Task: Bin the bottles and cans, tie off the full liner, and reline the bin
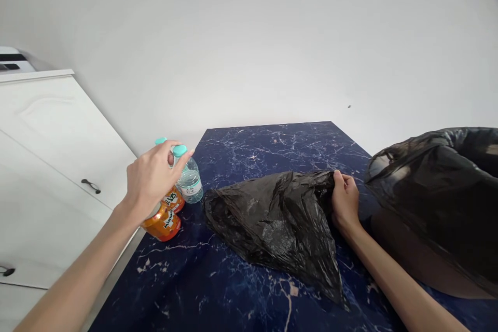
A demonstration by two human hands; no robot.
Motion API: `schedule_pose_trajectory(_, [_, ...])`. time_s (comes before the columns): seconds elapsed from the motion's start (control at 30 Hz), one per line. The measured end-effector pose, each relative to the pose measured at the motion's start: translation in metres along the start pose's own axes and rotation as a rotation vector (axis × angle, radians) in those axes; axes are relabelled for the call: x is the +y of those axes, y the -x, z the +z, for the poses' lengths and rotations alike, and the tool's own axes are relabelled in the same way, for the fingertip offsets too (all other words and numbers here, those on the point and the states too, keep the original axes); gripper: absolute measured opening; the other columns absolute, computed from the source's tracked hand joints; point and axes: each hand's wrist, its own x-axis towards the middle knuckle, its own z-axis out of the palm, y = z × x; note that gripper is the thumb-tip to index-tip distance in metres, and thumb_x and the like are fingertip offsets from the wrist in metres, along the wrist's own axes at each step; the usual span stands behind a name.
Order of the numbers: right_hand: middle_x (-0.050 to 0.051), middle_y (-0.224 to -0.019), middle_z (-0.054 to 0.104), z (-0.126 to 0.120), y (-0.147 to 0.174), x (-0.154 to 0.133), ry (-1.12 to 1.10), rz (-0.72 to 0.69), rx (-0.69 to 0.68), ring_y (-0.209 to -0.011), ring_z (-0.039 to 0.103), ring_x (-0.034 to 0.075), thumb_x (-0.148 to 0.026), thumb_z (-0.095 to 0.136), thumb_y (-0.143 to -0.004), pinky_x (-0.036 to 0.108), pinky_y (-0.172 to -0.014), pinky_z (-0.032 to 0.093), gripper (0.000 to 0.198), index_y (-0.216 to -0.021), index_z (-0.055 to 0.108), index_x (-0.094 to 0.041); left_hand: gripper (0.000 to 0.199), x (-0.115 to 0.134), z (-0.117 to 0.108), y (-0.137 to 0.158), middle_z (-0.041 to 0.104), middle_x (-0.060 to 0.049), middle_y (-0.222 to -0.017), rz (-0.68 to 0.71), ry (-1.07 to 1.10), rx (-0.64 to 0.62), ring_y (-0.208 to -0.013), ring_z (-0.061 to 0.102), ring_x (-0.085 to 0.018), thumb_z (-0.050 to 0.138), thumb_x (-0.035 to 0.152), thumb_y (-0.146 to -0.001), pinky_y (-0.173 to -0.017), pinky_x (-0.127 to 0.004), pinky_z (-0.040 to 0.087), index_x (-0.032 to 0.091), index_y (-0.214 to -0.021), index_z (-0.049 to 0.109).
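My left hand is closed around the neck of a clear water bottle with a turquoise cap, which stands upright on the blue table. Behind my fingers shows the turquoise cap of a second bottle, mostly hidden. Two orange drink cans, a nearer can and another can, stand close together below my left hand, partly covered by it. A black plastic bag lies crumpled across the table's middle. My right hand pinches the bag's upper right edge between thumb and fingers.
On the right stands a round bin with a black bag liner over its rim, beside my right forearm. A white cabinet with dark handles is at the left. The dark blue marbled table reaches back to a pale wall.
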Motion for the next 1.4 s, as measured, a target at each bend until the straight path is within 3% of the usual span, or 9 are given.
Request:
schedule_pose_trajectory(0.47, [0.001,-0.086,0.063,0.000,0.003,-0.006,0.028,0.030,-0.005,-0.085,0.058,0.023,-0.064,0.060,-0.089,0.035,-0.077,0.043,0.042,-0.093,0.062,-0.022,0.046,-0.019,-0.013,-0.002,0.076,-0.005,-0.083,-0.067,-0.089,-0.096,-0.069,0.068,-0.028,0.057,0.061,-0.102,-0.062,-0.030,0.032,0.028,-0.131,0.069])
schedule_pose_trajectory(0.6, [0.000,-0.083,0.060,-0.001,0.005,-0.008,0.045,0.020,-0.016,-0.082,0.056,0.022,-0.065,0.060,-0.089,0.034,-0.076,0.042,0.044,-0.093,0.061,-0.022,0.055,-0.015,-0.014,0.005,0.070,-0.001,-0.076,-0.052,-0.045,0.051,-0.065,0.064,-0.023,0.057,0.061,-0.101,-0.059,-0.029,0.034,0.024,-0.141,0.060])
schedule_pose_trajectory(0.73, [-0.001,-0.082,0.059,-0.002,0.007,-0.012,0.065,-0.014,-0.031,-0.082,0.055,0.022,-0.065,0.058,-0.091,0.034,-0.077,0.041,0.044,-0.093,0.061,-0.022,0.040,0.006,-0.021,0.033,0.055,0.005,-0.064,0.105,0.177,0.186,-0.054,0.056,-0.016,0.055,0.054,-0.103,-0.056,-0.027,0.038,0.020,-0.124,0.059])
schedule_pose_trajectory(0.9, [0.000,-0.082,0.059,-0.002,0.009,-0.018,0.080,-0.067,-0.063,-0.080,0.055,0.021,-0.065,0.057,-0.093,0.034,-0.076,0.041,0.043,-0.092,0.059,-0.022,0.037,0.045,-0.017,0.080,0.066,0.003,-0.070,0.237,0.509,-0.448,-0.055,0.061,-0.015,0.045,0.057,-0.109,-0.054,-0.028,0.041,0.024,-0.096,0.058])
schedule_pose_trajectory(0.97, [-0.001,-0.081,0.057,-0.003,0.010,-0.020,0.080,-0.096,-0.080,-0.078,0.054,0.020,-0.067,0.056,-0.093,0.034,-0.076,0.041,0.045,-0.091,0.057,-0.023,0.039,0.057,-0.005,0.097,0.072,0.001,-0.080,0.208,0.608,-0.662,-0.069,0.069,-0.019,0.041,0.059,-0.110,-0.062,-0.030,0.048,0.025,-0.102,0.058])
schedule_pose_trajectory(1.07, [-0.002,-0.082,0.055,-0.004,0.013,-0.027,0.084,-0.153,-0.106,-0.077,0.052,0.020,-0.069,0.055,-0.095,0.034,-0.075,0.041,0.046,-0.091,0.056,-0.023,0.041,0.068,0.021,0.116,0.076,-0.007,-0.105,0.150,0.741,-0.752,-0.097,0.075,-0.025,0.042,0.059,-0.110,-0.085,-0.038,0.056,0.024,-0.130,0.050])
schedule_pose_trajectory(1.2, [-0.002,-0.083,0.055,-0.013,0.023,-0.041,0.104,-0.213,-0.165,-0.078,0.052,0.019,-0.073,0.055,-0.096,0.034,-0.076,0.041,0.049,-0.091,0.057,-0.024,0.057,0.072,0.058,0.125,0.065,-0.018,-0.143,0.064,0.880,-0.721,-0.130,0.066,-0.030,0.046,0.057,-0.109,-0.104,-0.047,0.054,0.027,-0.154,0.029])
schedule_pose_trajectory(1.3, [-0.001,-0.081,0.057,-0.028,0.037,-0.053,0.154,-0.229,-0.230,-0.077,0.053,0.020,-0.074,0.056,-0.097,0.034,-0.076,0.041,0.051,-0.090,0.058,-0.024,0.054,0.073,0.072,0.118,0.048,-0.020,-0.161,-0.031,1.003,-0.515,-0.136,0.062,-0.027,0.046,0.051,-0.110,-0.110,-0.048,0.051,0.030,-0.152,0.020])
schedule_pose_trajectory(1.4, [0.000,-0.082,0.059,-0.048,0.055,-0.064,0.232,-0.202,-0.284,-0.081,0.056,0.022,-0.074,0.054,-0.099,0.035,-0.076,0.042,0.051,-0.093,0.060,-0.024,0.042,0.074,0.064,0.114,0.054,-0.017,-0.152,-0.171,1.062,-0.285,-0.127,0.065,-0.024,0.047,0.050,-0.109,-0.106,-0.046,0.053,0.029,-0.138,0.025])
